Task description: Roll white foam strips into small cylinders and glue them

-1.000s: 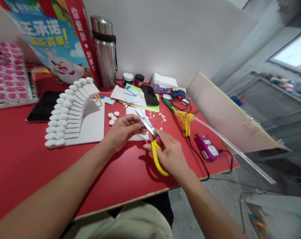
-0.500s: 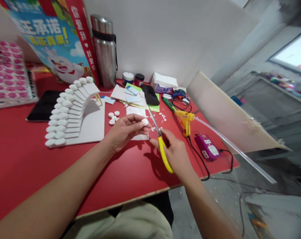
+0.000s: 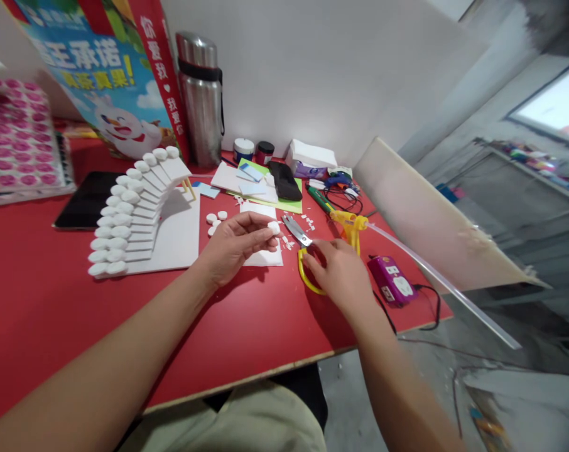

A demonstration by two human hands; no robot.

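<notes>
"Fingers of the left hand (image 3: 232,245): what have they got?"

"Thumb and forefinger pinch a white disc (image 3: 274,228) at their tips, and the other fingers curl beneath it."

"And the right hand (image 3: 343,270)?"

"Over the scissors (image 3: 304,239), fingers bent around the pivot and yellow loops. Whether they grip or merely rest there, I can't tell. The blades run forward from those fingers, angled toward the left fingertips, and seem to lie on the worktop (image 3: 247,333) or close to it."

"How would you do this well?"

"With a light pinch, I'd say; the disc looks soft enough to dent. For the scissors, right fingers low on the loops, blades flat, points turned from the left fingertips, since those are near."

"Anything to mind around the left fingers?"

"White scraps (image 3: 288,243) just past their tips; one could cling to the disc. Paper (image 3: 265,257) shows below them. Loose discs (image 3: 212,219) sit just beyond the knuckles, so lifting that hand beats sweeping it sideways. Farther left, well apart from both hands' fingers, stand white steps (image 3: 140,228) with discs along their outer ends."

"And by the right fingers?"

"A glue gun (image 3: 350,220) just beyond, partly hidden by the hand. I can't tell if it's hot, so knuckles are best clear of it. Right of them sits a purple box (image 3: 392,280)."
</notes>
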